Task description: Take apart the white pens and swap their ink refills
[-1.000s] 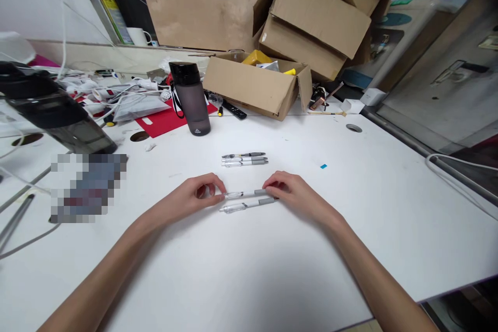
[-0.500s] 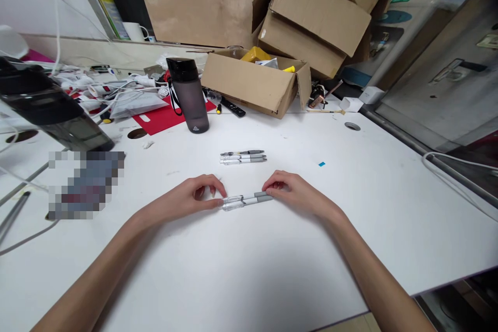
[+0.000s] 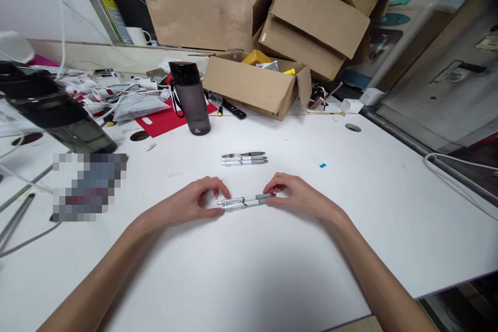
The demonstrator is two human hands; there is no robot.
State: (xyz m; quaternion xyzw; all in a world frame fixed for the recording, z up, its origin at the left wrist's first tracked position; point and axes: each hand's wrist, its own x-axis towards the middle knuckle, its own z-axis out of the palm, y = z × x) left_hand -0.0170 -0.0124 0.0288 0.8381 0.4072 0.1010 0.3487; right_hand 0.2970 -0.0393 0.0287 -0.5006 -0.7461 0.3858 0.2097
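Two white and grey pens [image 3: 249,202] lie side by side on the white table between my hands. My left hand [image 3: 208,198] curves round their clear left ends, thumb below and index finger above. At their grey right ends, my right hand [image 3: 283,192] has its thumb and fingers closed round the tips. Farther back, several more pens [image 3: 244,159] lie together in a row, parallel to each other.
A dark bottle [image 3: 191,101] stands behind the pens on the left, beside a red folder [image 3: 165,122]. An open cardboard box [image 3: 249,85] is at the back. Another bottle [image 3: 58,114] and a pixelated object [image 3: 91,187] are at left. A small blue piece [image 3: 322,165] lies at right.
The nearer two pens are now more evenly lined up; the upper one has shifted left. My left thumb and index finger have parted slightly, and my right thumb has moved down along the grey ends.
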